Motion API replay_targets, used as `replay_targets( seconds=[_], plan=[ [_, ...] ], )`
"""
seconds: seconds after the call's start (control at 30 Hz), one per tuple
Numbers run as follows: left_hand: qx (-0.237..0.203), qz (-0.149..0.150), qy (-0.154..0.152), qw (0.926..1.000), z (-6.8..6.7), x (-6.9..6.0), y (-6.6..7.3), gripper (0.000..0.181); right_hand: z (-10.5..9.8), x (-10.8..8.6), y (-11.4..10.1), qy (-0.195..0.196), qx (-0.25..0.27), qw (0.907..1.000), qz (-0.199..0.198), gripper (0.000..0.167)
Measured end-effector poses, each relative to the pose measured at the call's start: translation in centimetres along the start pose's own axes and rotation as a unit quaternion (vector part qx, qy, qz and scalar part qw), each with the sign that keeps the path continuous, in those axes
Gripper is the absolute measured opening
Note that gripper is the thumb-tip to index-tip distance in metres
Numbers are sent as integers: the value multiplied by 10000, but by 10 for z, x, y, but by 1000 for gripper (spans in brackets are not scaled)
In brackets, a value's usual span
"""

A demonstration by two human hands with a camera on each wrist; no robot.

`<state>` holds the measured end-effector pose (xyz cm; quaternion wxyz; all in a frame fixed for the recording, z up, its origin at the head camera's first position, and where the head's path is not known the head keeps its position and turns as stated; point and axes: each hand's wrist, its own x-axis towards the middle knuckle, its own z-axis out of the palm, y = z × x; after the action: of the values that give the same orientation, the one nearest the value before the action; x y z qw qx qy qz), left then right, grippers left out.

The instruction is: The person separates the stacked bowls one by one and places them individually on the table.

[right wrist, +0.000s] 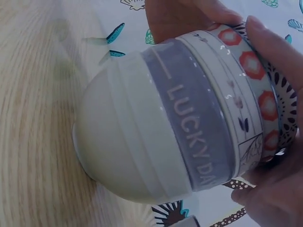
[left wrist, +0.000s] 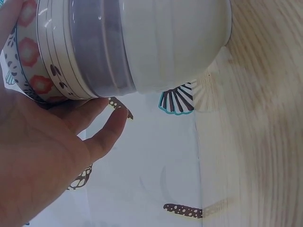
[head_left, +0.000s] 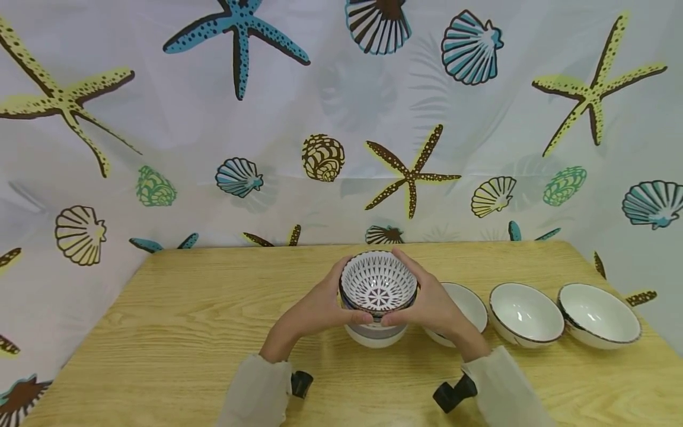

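Between the two hands stands a stack of nested bowls [head_left: 376, 337], upright on the table. Its top bowl [head_left: 379, 281] has a white inside with a dark petal pattern. The left hand [head_left: 325, 305] grips the upper bowls from the left, thumb at the front, and the right hand [head_left: 429, 302] grips them from the right. In the left wrist view, the left hand [left wrist: 45, 151] curls round the patterned upper bowls, above a grey band [left wrist: 97, 47]. Lettering shows on the grey bowl [right wrist: 189, 118] in the right wrist view, with the right hand [right wrist: 279, 189] round the upper rims.
To the right, three white bowls stand in a row on the wooden table [head_left: 187, 332]: one [head_left: 464, 305] partly behind the right hand, one [head_left: 525, 314] beside it, and one [head_left: 600, 314] farthest right. A patterned cloth [head_left: 288, 136] hangs behind the table.
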<state>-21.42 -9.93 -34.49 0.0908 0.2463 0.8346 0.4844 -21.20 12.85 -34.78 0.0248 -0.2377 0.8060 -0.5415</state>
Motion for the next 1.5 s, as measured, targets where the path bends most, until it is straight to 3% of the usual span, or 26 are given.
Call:
replay_targets(
  seconds=[0.27,0.5,0.77,1.07,1.27,1.5],
  plan=[
    [-169,3,-73,9998,0,-5,-6,113,9,-1,1,214,-231,9995,6,111],
    [-152,-168,-143,9996,-2,-7,-8,125,11,-1,1,399,-359,9985,-53,109],
    [-47,11,-137,9999,-3,-4,-7,118,4,-2,-4,528,-194,9982,-204,106],
    [-204,53,-146,9997,-1,-4,-4,114,-3,-8,-18,462,97,9985,-282,108],
    [-385,92,-182,9990,4,-3,-6,114,-5,-12,-26,374,27,9990,-258,108],
    [-145,-32,-56,9999,1,-3,-5,113,-11,-19,-37,310,-130,9990,-289,105]
  ],
)
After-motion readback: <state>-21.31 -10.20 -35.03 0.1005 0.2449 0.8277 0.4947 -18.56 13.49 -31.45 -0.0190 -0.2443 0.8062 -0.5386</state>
